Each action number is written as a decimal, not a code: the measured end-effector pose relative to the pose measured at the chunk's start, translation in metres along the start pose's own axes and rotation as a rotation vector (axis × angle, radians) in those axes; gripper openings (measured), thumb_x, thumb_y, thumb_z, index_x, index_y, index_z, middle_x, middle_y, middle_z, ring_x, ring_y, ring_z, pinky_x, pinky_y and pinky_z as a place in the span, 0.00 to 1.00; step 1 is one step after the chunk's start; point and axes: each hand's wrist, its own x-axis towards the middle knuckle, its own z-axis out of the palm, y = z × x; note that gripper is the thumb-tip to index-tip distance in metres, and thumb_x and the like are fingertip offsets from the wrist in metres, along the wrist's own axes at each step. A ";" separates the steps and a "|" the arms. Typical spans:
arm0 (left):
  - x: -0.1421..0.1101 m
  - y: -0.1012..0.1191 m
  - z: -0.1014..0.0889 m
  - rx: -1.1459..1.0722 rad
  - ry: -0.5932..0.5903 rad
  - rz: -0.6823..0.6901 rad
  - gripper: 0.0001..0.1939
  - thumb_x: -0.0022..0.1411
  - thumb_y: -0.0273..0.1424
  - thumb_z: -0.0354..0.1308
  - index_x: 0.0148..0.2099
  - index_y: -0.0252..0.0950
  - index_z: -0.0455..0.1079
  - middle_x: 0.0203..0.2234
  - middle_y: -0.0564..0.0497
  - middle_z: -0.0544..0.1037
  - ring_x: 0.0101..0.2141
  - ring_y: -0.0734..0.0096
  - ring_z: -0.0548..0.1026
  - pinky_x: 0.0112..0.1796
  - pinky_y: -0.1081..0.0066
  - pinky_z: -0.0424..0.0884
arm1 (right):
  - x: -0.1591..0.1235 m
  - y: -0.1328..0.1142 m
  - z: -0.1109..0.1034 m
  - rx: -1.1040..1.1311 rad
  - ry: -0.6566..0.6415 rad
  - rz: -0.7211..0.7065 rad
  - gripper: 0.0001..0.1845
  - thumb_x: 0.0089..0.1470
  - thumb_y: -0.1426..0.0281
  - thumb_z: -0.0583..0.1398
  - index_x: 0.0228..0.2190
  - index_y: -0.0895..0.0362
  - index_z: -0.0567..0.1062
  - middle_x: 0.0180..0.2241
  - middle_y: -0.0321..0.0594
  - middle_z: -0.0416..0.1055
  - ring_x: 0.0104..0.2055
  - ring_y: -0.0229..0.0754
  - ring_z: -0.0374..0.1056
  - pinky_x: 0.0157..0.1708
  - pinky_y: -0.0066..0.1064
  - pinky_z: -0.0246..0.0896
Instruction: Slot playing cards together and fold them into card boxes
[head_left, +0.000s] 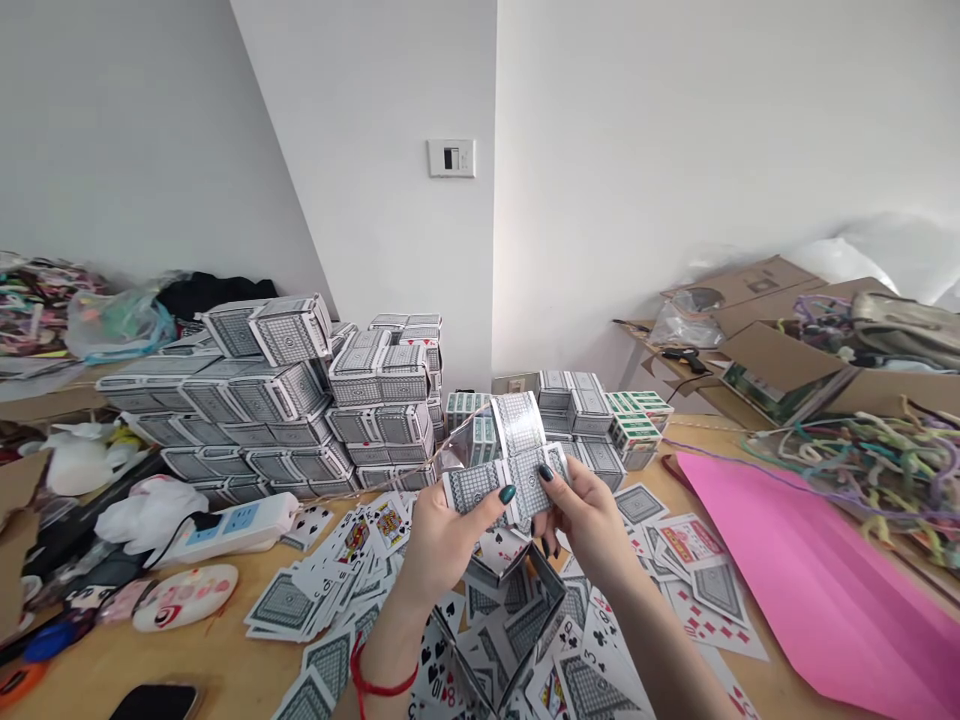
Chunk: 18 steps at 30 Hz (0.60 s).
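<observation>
Both hands grip one piece built of joined playing cards [519, 425], grey patterned backs facing me. My left hand [442, 535] pinches its left part, thumb on top. My right hand [589, 510] closes on its right part, thumb pressed on a card back and other fingers partly hidden underneath. A strip of the piece stands up beyond the fingers. Just below lies an open frame of folded cards [551, 590], among loose playing cards [289, 600] spread face up and face down.
Stacked card blocks [270, 390] rise at the back left, with smaller stacks [574, 400] behind the hands. A white power strip [232, 530], a phone [156, 702] and orange-handled scissors [26, 680] lie left. Pink paper [817, 570] and tangled fuzzy stems [885, 500] are right.
</observation>
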 end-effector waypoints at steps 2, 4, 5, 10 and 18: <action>0.001 -0.003 -0.001 0.018 -0.002 0.002 0.11 0.55 0.38 0.56 0.27 0.36 0.66 0.19 0.53 0.67 0.22 0.73 0.65 0.25 0.73 0.63 | 0.000 0.001 -0.001 0.024 0.002 -0.005 0.14 0.54 0.57 0.55 0.29 0.55 0.62 0.13 0.31 0.67 0.10 0.33 0.59 0.11 0.23 0.54; 0.002 -0.008 -0.003 0.053 -0.002 -0.008 0.19 0.57 0.40 0.54 0.19 0.37 0.56 0.13 0.58 0.54 0.15 0.79 0.53 0.19 0.75 0.54 | 0.000 0.002 -0.003 0.033 0.000 -0.011 0.14 0.54 0.58 0.55 0.30 0.56 0.62 0.13 0.31 0.68 0.10 0.32 0.59 0.11 0.22 0.53; 0.002 -0.010 -0.004 0.070 -0.005 -0.012 0.22 0.57 0.41 0.52 0.18 0.37 0.50 0.12 0.60 0.48 0.14 0.81 0.47 0.17 0.75 0.49 | 0.000 0.002 -0.003 0.035 -0.005 -0.012 0.13 0.55 0.58 0.55 0.30 0.56 0.62 0.13 0.31 0.68 0.10 0.32 0.59 0.11 0.21 0.53; 0.003 -0.013 -0.009 0.094 -0.021 -0.016 0.25 0.59 0.43 0.49 0.19 0.38 0.41 0.12 0.60 0.42 0.14 0.81 0.40 0.16 0.73 0.42 | -0.001 0.001 -0.003 0.013 -0.030 -0.018 0.12 0.56 0.59 0.53 0.30 0.56 0.62 0.14 0.31 0.68 0.10 0.31 0.58 0.11 0.20 0.51; 0.002 -0.007 -0.007 0.091 0.018 -0.039 0.19 0.56 0.43 0.51 0.21 0.36 0.58 0.13 0.59 0.53 0.16 0.80 0.51 0.17 0.76 0.49 | -0.004 -0.006 0.003 -0.164 0.027 -0.034 0.14 0.56 0.56 0.51 0.31 0.54 0.61 0.11 0.24 0.58 0.10 0.29 0.50 0.10 0.19 0.45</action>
